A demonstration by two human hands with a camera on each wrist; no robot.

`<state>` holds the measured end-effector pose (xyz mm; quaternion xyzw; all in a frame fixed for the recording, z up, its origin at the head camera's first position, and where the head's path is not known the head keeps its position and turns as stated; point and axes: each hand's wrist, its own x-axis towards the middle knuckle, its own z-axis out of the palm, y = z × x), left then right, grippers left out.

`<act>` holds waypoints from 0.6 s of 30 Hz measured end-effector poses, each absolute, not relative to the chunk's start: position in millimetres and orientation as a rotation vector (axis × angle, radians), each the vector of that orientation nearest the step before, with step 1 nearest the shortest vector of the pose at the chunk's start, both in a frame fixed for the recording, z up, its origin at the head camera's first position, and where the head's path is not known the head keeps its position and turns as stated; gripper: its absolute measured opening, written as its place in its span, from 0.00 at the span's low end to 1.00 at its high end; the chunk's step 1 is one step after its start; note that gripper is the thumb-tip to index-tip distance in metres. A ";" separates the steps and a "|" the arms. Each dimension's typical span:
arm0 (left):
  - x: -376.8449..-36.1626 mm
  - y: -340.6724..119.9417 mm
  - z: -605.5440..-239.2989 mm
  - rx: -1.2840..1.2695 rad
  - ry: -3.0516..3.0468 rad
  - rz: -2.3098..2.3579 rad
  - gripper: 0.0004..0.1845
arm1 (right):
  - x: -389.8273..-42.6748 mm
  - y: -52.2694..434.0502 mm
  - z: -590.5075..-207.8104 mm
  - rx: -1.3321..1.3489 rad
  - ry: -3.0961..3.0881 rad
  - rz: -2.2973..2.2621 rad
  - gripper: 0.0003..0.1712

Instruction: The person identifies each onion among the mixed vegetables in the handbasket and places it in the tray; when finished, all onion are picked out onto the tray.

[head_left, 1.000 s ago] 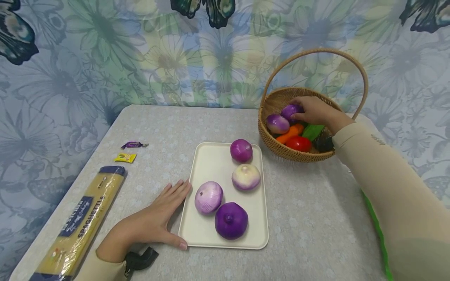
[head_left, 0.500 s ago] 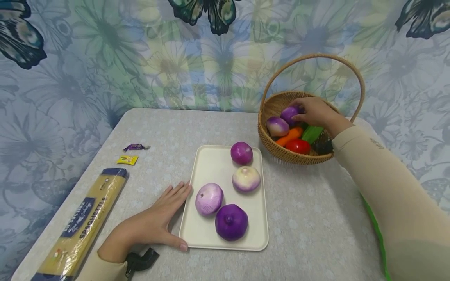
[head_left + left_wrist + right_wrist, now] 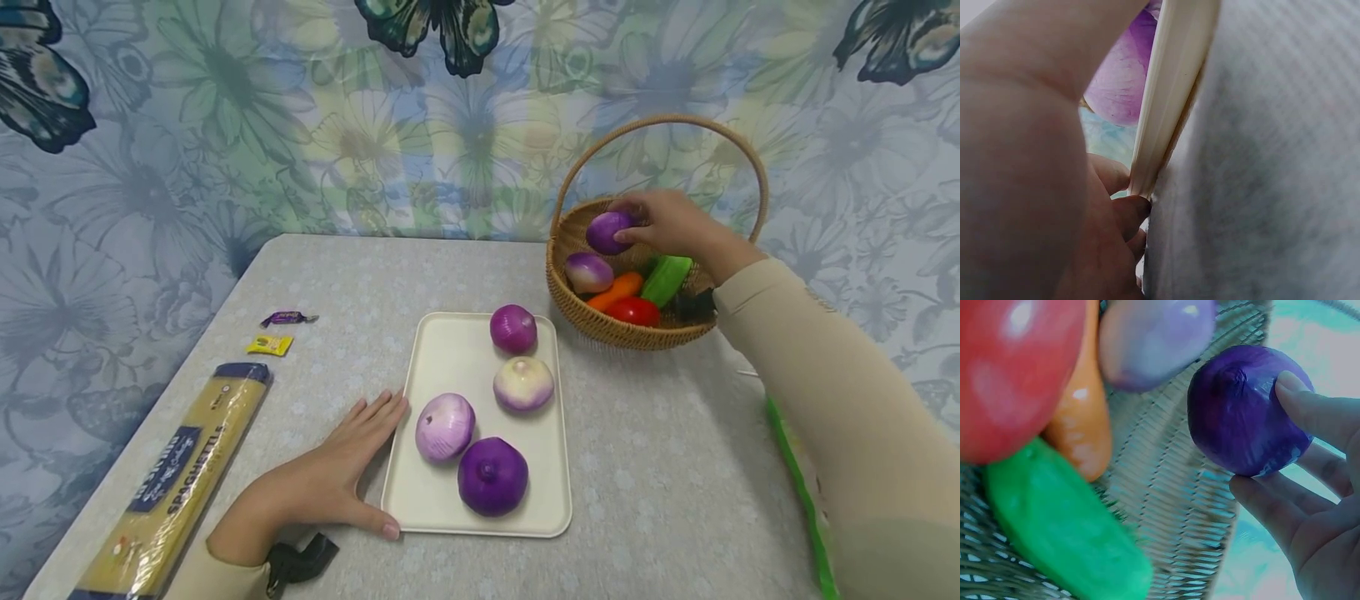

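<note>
Head view: right hand (image 3: 670,223) pinches a purple onion (image 3: 607,232) above the basket (image 3: 592,321); left hand (image 3: 330,479) lies flat, fingers spread.

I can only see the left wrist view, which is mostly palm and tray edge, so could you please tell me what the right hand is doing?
Observer: The right hand holds a dark purple onion, lifted above the other vegetables in the wicker basket.
Operator: Thank you. How is it gripped?
Observer: In the right wrist view, its fingers curl round the onion's side, and the onion touches nothing else.
Operator: And what is on the tray I see edge-on?
Observer: The cream tray carries four onions, and the left hand rests flat against its left edge.
</note>
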<state>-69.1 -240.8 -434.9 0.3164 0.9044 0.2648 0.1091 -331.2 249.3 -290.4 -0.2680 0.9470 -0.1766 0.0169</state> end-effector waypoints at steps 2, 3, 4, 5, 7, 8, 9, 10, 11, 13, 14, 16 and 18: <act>-69.2 -241.0 -435.2 0.933 2.660 0.782 0.81 | -328.7 246.4 -285.5 -0.834 2.933 -0.565 0.27; -69.3 -241.1 -435.2 0.936 2.661 0.783 0.81 | -327.5 244.9 -283.4 -0.834 2.929 -0.573 0.27; -69.3 -241.1 -435.2 0.936 2.661 0.783 0.81 | -326.0 243.4 -281.8 -0.835 2.920 -0.589 0.28; -69.2 -241.1 -435.1 0.937 2.660 0.786 0.81 | -324.5 241.9 -280.4 -0.837 2.911 -0.602 0.28; -69.1 -241.0 -434.9 0.937 2.659 0.787 0.81 | -321.0 239.1 -278.1 -0.842 2.893 -0.630 0.28; -69.1 -240.9 -434.9 0.937 2.660 0.785 0.80 | -318.8 237.9 -277.1 -0.848 2.883 -0.645 0.28; -69.1 -240.8 -434.9 0.939 2.661 0.782 0.80 | -316.7 236.9 -276.3 -0.856 2.876 -0.656 0.28; -69.1 -240.8 -434.9 0.937 2.660 0.781 0.80 | -314.1 235.8 -275.4 -0.863 2.862 -0.676 0.28; -69.2 -240.7 -435.1 0.937 2.660 0.780 0.80 | -311.5 234.7 -274.6 -0.872 2.853 -0.690 0.27; -69.4 -240.6 -435.6 0.939 2.661 0.775 0.80 | -306.3 231.7 -273.2 -0.903 2.823 -0.741 0.28; -69.6 -240.6 -435.9 0.938 2.661 0.774 0.80 | -303.8 229.7 -272.4 -0.923 2.807 -0.768 0.28; -69.8 -240.7 -436.5 0.935 2.660 0.774 0.81 | -298.8 224.4 -270.6 -0.970 2.777 -0.818 0.28; -70.3 -240.7 -437.1 0.935 2.663 0.773 0.81 | -293.9 217.8 -268.2 -1.028 2.747 -0.868 0.27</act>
